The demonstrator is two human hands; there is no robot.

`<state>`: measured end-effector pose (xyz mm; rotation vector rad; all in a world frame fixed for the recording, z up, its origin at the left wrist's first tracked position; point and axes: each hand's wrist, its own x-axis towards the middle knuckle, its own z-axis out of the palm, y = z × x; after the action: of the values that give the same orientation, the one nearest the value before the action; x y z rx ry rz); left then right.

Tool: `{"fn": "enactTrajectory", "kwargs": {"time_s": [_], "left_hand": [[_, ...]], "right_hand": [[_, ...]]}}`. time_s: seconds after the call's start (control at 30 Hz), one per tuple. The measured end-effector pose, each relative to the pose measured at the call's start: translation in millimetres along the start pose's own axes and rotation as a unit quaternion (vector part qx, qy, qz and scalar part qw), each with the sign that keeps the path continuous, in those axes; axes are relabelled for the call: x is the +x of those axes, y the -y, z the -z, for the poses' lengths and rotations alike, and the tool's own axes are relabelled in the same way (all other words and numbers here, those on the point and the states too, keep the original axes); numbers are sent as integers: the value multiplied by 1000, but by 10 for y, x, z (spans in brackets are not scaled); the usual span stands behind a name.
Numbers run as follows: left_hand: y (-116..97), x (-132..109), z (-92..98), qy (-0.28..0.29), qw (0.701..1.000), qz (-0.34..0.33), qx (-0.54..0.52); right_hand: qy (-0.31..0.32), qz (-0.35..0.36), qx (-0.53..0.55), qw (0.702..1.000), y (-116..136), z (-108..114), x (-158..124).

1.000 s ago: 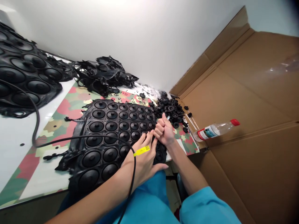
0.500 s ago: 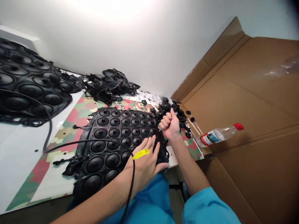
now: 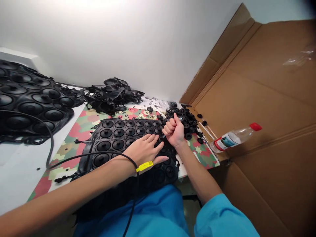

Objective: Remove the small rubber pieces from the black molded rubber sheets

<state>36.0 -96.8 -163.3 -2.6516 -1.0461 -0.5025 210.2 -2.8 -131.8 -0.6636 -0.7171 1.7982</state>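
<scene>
A black rubber sheet (image 3: 118, 133) with rows of molded round discs lies over the table's front edge. My left hand (image 3: 143, 148) rests on the sheet with its fingers stretched out, palm down, holding nothing. At the sheet's right edge, my right hand (image 3: 174, 131) is closed in a fist with the thumb up. It grips a thin tool (image 3: 181, 118); a short end shows by the thumb and another below the fingers, and the rest is hidden. Just behind this fist is a pile of loose black rubber discs (image 3: 189, 118).
More disc sheets (image 3: 29, 107) lie at the left, and torn black rubber scraps (image 3: 113, 93) at the back. Small rings (image 3: 154, 102) are scattered near the wall. A plastic bottle (image 3: 230, 139) lies against the cardboard (image 3: 266, 92) at right. A black cable (image 3: 86, 154) crosses the sheet.
My left hand has moved up and left across the sheet. The front part of the sheet now hangs lower over my lap. My right fist keeps its grip; the view has shifted slightly.
</scene>
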Motion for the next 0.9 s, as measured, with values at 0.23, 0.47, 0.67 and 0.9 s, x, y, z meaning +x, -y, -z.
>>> {"fn": "enactTrajectory", "kwargs": {"time_s": [0.23, 0.47, 0.67, 0.9], "left_hand": [[11, 11, -49, 14, 1000, 0, -24], [-45, -2, -91, 7, 999, 24, -45], [-84, 6, -73, 14, 997, 36, -72], [-85, 5, -128, -31, 995, 34, -86]], "right_hand": [[-1, 9, -26, 1000, -27, 26, 19], [5, 23, -46, 999, -31, 4, -9], [-30, 36, -78, 996, -31, -34, -32], [-22, 28, -97, 995, -38, -29, -57]]}}
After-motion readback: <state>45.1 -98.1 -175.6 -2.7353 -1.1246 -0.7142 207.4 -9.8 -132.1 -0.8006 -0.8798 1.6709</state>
